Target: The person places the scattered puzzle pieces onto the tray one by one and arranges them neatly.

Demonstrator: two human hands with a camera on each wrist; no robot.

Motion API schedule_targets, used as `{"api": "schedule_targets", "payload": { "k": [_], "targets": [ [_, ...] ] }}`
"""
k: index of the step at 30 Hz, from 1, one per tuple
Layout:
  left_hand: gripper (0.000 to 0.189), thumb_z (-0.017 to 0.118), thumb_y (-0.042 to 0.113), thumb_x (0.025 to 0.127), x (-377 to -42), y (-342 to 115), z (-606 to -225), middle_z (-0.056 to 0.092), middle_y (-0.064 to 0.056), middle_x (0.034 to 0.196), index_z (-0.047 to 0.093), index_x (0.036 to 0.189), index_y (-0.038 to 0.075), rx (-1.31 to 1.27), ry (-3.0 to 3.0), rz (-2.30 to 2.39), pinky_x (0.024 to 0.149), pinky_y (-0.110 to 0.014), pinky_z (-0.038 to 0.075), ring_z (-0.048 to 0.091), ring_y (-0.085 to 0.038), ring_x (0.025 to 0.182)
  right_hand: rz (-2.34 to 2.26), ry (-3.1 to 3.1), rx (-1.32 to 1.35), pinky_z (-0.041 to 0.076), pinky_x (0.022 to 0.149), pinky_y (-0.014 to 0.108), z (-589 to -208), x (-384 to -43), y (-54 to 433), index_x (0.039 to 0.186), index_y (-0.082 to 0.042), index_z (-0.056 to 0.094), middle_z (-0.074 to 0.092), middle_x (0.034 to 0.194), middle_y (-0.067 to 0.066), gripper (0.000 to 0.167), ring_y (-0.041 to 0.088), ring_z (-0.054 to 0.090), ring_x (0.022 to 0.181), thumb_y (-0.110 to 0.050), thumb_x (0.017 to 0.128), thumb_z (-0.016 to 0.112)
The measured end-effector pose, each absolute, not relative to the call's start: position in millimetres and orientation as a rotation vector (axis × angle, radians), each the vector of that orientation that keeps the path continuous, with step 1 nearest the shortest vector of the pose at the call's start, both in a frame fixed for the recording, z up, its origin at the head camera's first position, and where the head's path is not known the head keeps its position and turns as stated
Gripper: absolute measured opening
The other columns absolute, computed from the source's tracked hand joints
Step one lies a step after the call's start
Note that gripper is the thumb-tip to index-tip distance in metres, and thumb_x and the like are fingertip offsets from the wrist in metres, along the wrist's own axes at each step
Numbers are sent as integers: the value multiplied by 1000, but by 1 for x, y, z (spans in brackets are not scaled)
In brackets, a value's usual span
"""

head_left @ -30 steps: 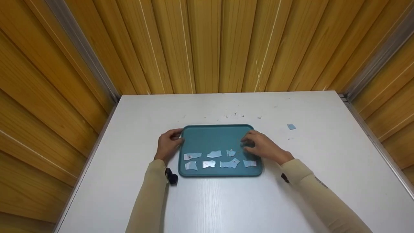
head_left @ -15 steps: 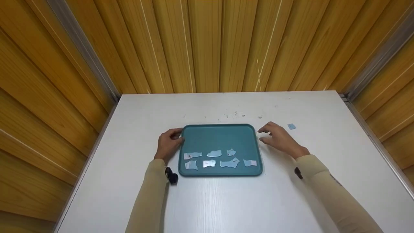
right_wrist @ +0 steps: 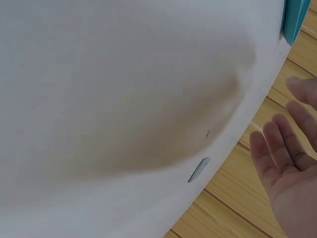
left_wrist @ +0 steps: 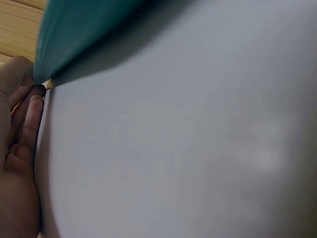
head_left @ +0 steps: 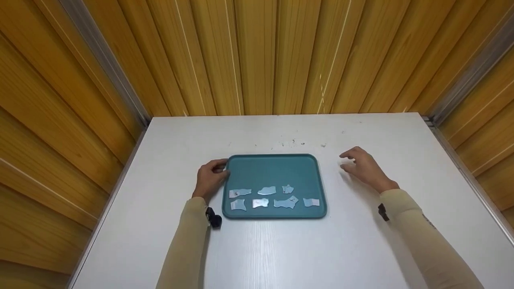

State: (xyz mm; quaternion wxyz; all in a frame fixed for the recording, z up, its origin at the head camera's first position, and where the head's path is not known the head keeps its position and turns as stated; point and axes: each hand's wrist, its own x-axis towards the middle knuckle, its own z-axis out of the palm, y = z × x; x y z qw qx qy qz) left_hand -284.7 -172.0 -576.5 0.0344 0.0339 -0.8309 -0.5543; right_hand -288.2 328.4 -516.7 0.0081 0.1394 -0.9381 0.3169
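A teal tray [head_left: 273,170] lies on the white table. My left hand [head_left: 209,176] holds it by the left edge, thumb and fingertips at the rim; the left wrist view shows the fingers [left_wrist: 32,119] close under the tray's corner. On the front half of the tray, several flat, jagged pale-blue pieces [head_left: 285,202] are laid out in two rows. My right hand [head_left: 364,168] hovers to the right of the tray, fingers loosely bent and holding nothing. One more pale-blue piece [right_wrist: 199,170] lies on the table near it; in the head view the hand hides this piece.
Small dark specks [head_left: 293,141] mark the white table [head_left: 273,253] behind the tray. Yellow wood-look panels [head_left: 253,56] wall off the back and both sides. Each wrist carries a small black device [head_left: 213,218].
My right hand has let go over the tray's right side and moved right and slightly back, covering the loose piece there. The left hand stays on the tray's edge.
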Motion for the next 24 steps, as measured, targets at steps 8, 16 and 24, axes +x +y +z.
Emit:
{"api": "schedule_targets", "payload": {
  "k": [8, 16, 24],
  "targets": [
    [40, 78, 6, 92, -285, -172, -577, 73, -4, 117, 76, 131, 13, 110, -2553, -1709, 98, -39, 51, 64, -22, 108, 954, -2913, 408, 47, 103, 62, -522, -288, 347, 130, 12, 65, 57, 128, 30, 36, 50, 56, 119, 1, 97, 72],
    [40, 78, 5, 91, -287, -173, -579, 73, -5, 117, 75, 130, 11, 92, -2538, -1721, 98, -39, 52, 65, -22, 108, 944, -2937, 339, 43, 106, 63, -524, -285, 363, 133, 11, 63, 56, 132, 30, 37, 50, 54, 124, -1, 99, 70],
    [40, 79, 6, 92, -287, -172, -580, 73, -5, 120, 75, 132, 12, 87, -2549, -1711, 100, -39, 52, 65, -22, 111, 955, -2953, 259, 35, 113, 66, -527, -285, 376, 137, 11, 60, 53, 136, 31, 42, 53, 47, 133, -3, 99, 70]
  ]
}}
